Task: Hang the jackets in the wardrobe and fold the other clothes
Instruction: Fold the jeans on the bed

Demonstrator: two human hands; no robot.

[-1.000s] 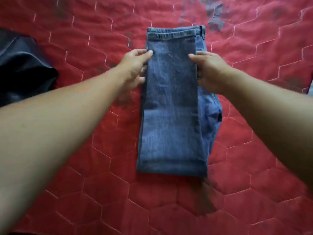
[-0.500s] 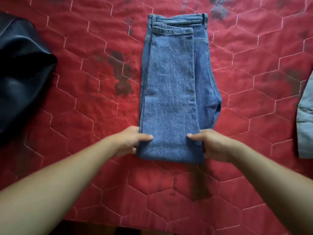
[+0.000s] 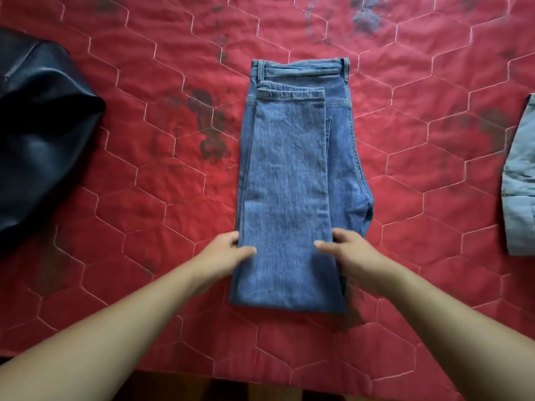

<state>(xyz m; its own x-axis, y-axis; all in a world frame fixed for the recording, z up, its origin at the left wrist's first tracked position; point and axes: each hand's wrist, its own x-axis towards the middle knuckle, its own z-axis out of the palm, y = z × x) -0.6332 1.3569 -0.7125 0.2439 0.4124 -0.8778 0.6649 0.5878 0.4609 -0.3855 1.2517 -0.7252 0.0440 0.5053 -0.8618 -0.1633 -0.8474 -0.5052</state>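
Denim jeans (image 3: 285, 183): lying folded mid red quilt (image 3: 150, 227).
L hand (image 3: 228, 253): gripping left edge, thumb on top; sitting farther from near fold than 0.5 s ago.
R hand (image 3: 350, 256): gripping right edge likewise.
Sides: dark jacket (image 3: 43, 140) left, pale-blue garment (image 3: 521, 183) right.

Jeans (image 3: 286, 180) — matt blue denim, faded; quilt (image 3: 144, 157) — red stitched cloth, stained dark; jacket (image 3: 37, 134) looks like glossy black leather.

Jeans (image 3: 289, 183) lie mid-quilt (image 3: 162, 215), jacket (image 3: 40, 134) left, another garment (image 3: 521, 180) right.
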